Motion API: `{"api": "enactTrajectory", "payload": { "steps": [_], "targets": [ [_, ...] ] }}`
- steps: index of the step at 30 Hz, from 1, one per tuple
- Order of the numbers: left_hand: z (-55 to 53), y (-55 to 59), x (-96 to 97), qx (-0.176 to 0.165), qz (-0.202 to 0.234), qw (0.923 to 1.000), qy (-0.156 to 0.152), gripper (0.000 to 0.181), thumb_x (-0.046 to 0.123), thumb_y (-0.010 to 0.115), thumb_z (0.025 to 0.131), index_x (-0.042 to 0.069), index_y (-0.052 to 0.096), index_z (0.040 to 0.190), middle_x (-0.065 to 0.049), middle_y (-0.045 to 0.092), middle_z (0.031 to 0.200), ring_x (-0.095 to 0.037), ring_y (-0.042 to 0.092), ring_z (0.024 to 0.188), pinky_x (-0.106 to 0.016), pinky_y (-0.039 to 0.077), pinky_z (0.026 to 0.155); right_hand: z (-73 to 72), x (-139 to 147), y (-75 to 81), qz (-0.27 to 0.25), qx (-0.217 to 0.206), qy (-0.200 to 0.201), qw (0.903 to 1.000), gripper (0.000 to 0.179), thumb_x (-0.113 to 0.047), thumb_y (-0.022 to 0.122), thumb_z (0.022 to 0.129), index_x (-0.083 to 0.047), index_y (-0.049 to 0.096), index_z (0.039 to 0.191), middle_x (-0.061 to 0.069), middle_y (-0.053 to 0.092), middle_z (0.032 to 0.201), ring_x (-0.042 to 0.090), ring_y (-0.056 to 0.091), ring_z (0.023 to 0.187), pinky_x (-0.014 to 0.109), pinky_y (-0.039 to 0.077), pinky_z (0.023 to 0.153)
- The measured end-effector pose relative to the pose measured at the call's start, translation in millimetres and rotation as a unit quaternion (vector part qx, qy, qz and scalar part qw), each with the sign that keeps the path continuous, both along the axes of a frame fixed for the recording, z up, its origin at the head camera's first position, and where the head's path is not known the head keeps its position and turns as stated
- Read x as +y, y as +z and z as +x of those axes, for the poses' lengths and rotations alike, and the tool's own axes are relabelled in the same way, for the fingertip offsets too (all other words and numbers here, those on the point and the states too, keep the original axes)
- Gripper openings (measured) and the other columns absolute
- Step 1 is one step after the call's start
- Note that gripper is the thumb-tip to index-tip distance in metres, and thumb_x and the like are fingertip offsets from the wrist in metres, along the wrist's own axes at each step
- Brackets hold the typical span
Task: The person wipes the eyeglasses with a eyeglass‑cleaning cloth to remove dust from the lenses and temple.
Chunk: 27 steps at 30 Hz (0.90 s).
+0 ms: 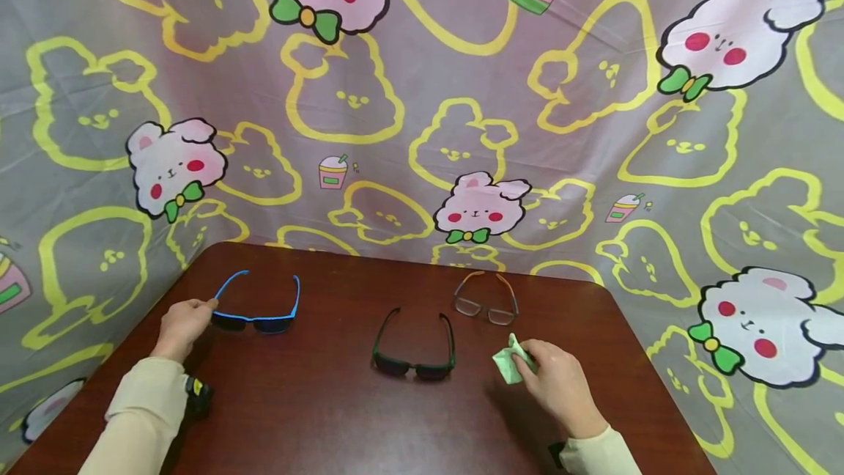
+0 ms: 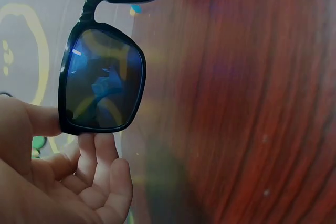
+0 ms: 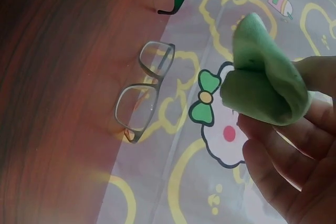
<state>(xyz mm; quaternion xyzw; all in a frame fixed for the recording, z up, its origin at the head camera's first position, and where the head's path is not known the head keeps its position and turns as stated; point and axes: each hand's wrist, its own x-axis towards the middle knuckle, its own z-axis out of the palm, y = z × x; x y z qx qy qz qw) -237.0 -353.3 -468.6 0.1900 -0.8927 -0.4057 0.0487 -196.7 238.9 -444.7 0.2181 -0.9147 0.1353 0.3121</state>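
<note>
At the table's left side my left hand (image 1: 185, 325) pinches a corner of the blue-framed sunglasses (image 1: 253, 319), whose temples point away from me. In the left wrist view the thumb and fingers grip the dark frame edge of the sunglasses (image 2: 102, 77) beside one lens. My right hand (image 1: 560, 385) holds a folded light-green cloth (image 1: 509, 363) above the table's right part. The right wrist view shows the cloth (image 3: 265, 80) bent between thumb and fingers. Near that hand lie green-and-black sunglasses (image 1: 414, 368) and clear-lensed eyeglasses (image 1: 486, 311), both with temples spread.
The dark reddish-brown wooden table (image 1: 330, 416) carries the eyewear. Behind it and along both sides hangs a grey curtain (image 1: 369, 211) printed with cartoon rabbits and yellow outlines. A black strap device (image 1: 198, 396) sits at the left wrist.
</note>
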Motion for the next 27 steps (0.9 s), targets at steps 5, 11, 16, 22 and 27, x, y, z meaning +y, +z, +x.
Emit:
{"api": "enactTrajectory", "payload": {
  "steps": [5,11,16,22,27],
  "targets": [
    [-3.1,-2.6,-13.0,-0.012,0.048,0.9982,0.034,0.046,0.032,0.046,0.096,-0.012,0.059,0.102,-0.011,0.060,0.074,-0.026,0.053,0.069,-0.033,0.041,0.055,0.2,-1.2,-0.8,-0.013,-0.027,-0.012,0.9995,0.020,-0.010,0.080,0.071,-0.015,0.061,0.076,-0.013,0.049,0.065,0.003,0.040,0.055,0.024,0.035,0.048],
    [-7.3,-4.8,-22.7,-0.028,0.090,0.9937,0.061,0.045,0.033,0.051,0.093,-0.009,0.060,0.104,-0.007,0.061,0.073,-0.024,0.053,0.068,-0.034,0.042,0.056,3.1,-1.4,-1.2,-0.028,-0.082,-0.030,0.9958,0.020,-0.012,0.077,0.076,-0.019,0.058,0.078,-0.016,0.044,0.063,0.002,0.036,0.052,0.022,0.032,0.048],
    [-9.5,-8.4,-26.2,-0.035,0.113,0.9898,0.080,0.037,0.031,0.052,0.092,-0.004,0.062,0.088,-0.002,0.056,0.063,-0.021,0.050,0.061,-0.034,0.040,0.053,3.8,0.6,-2.0,-0.033,-0.127,-0.046,0.9903,0.020,-0.013,0.074,0.079,-0.018,0.054,0.079,-0.013,0.040,0.059,0.005,0.037,0.052,0.024,0.032,0.049],
    [-13.9,-9.7,-25.9,-0.021,0.114,0.9876,0.106,0.043,0.031,0.050,0.093,-0.011,0.059,0.100,0.000,0.054,0.062,-0.019,0.048,0.059,-0.033,0.040,0.051,1.7,1.9,-2.9,-0.044,-0.159,-0.055,0.9847,0.021,-0.011,0.069,0.081,-0.015,0.049,0.082,-0.008,0.041,0.057,0.011,0.040,0.051,0.029,0.035,0.049],
    [-19.7,-9.8,-26.3,-0.012,0.116,0.9862,0.118,0.047,0.031,0.050,0.093,-0.013,0.056,0.108,0.003,0.055,0.060,-0.017,0.050,0.058,-0.031,0.041,0.053,0.4,1.5,-4.4,-0.053,-0.168,-0.062,0.9824,0.021,-0.010,0.067,0.081,-0.015,0.047,0.082,-0.006,0.041,0.056,0.012,0.041,0.050,0.030,0.036,0.048]
  ]
}}
